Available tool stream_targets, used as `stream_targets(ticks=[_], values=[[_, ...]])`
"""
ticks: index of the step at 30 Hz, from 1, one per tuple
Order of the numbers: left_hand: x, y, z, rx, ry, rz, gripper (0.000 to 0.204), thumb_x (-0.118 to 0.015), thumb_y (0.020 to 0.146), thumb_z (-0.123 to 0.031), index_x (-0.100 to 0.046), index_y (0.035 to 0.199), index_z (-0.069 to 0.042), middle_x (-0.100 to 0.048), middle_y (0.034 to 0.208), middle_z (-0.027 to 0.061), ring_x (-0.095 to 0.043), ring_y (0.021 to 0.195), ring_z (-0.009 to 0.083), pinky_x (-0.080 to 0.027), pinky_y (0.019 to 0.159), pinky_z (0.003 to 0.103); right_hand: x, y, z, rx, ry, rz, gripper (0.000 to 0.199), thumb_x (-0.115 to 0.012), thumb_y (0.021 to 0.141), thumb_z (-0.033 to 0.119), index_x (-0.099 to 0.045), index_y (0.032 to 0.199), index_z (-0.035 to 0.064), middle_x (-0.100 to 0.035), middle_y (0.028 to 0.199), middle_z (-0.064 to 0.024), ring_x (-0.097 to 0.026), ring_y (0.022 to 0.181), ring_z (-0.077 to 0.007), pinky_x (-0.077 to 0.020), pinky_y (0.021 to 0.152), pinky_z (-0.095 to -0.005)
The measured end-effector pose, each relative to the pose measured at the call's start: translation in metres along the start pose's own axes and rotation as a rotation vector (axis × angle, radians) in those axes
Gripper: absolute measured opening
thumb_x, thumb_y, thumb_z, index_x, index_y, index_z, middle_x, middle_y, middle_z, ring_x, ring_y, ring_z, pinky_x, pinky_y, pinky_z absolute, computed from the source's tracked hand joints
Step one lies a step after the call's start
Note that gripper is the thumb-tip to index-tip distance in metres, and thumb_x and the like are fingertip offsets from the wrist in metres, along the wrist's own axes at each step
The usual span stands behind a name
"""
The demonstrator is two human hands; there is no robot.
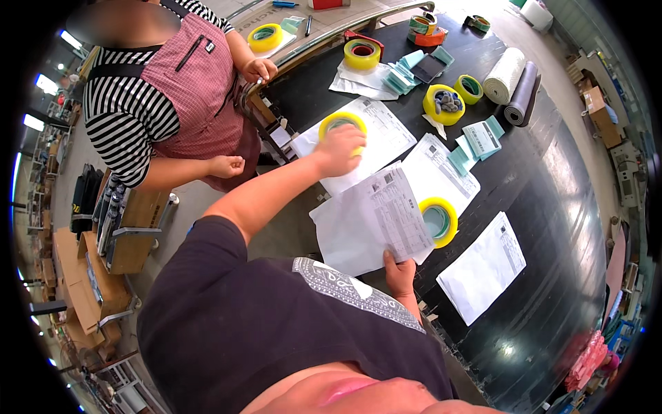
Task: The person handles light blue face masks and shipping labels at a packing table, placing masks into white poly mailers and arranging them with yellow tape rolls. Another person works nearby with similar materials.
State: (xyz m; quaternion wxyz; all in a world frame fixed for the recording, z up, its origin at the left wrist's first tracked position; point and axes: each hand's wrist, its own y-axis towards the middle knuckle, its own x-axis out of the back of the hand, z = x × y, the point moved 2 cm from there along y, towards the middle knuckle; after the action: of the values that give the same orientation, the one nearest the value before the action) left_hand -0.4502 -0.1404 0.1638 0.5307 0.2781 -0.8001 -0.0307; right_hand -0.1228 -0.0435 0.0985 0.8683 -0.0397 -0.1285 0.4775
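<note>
My left hand [338, 152] is closed on a yellow-edged roll of tape [332, 121], over a stack of printed sheets [389, 134] at the table's far left edge. In my right hand [400, 274], pinched at its near edge, is a printed paper sheet [372, 217]. It hangs in front of my chest and covers part of the table edge. Beyond it lies a second stack of printed sheets [448, 169]. Another yellow tape roll [452, 224] sits partly behind the held sheet. To the right, a third stack of papers [476, 272] rests on the table.
The black table [552, 200] carries more tape rolls [361, 54], light-blue packets [483, 138], a roll holding grey-blue things [445, 105] and two rolled sheets [505, 76]. Across the corner stands a co-worker in a pink apron [200, 76]. Cardboard boxes [89, 276] stand at left.
</note>
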Motion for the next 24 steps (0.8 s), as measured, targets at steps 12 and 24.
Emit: stream_targets(ticks=[12,24], values=[[-0.01,-0.046,0.027,0.384,0.273,0.138,0.052,-0.072,0.069,-0.008,-0.058,0.119,-0.014,-0.043,0.14,0.0085,-0.033,0.131,0.0388,-0.034,0.109,0.043,-0.006,0.01,0.022,-0.067,0.173,-0.025,0.021,-0.059,0.093,0.011,-0.063,0.108,-0.003,-0.066,0.092,-0.0021,-0.054,0.084,-0.0076,-0.045,0.075,-0.0252],[0.009,-0.037,0.057,0.259,0.068,-0.004,0.034,-0.071,0.068,-0.004,-0.066,0.101,-0.009,-0.063,0.108,0.0068,-0.053,0.104,0.0324,-0.043,0.093,0.038,-0.015,0.04,0.073,-0.041,0.257,-0.231,0.031,-0.052,0.095,0.011,-0.054,0.122,-0.0038,-0.06,0.116,-0.0078,-0.054,0.104,-0.0156,-0.0412,0.093,-0.0295]])
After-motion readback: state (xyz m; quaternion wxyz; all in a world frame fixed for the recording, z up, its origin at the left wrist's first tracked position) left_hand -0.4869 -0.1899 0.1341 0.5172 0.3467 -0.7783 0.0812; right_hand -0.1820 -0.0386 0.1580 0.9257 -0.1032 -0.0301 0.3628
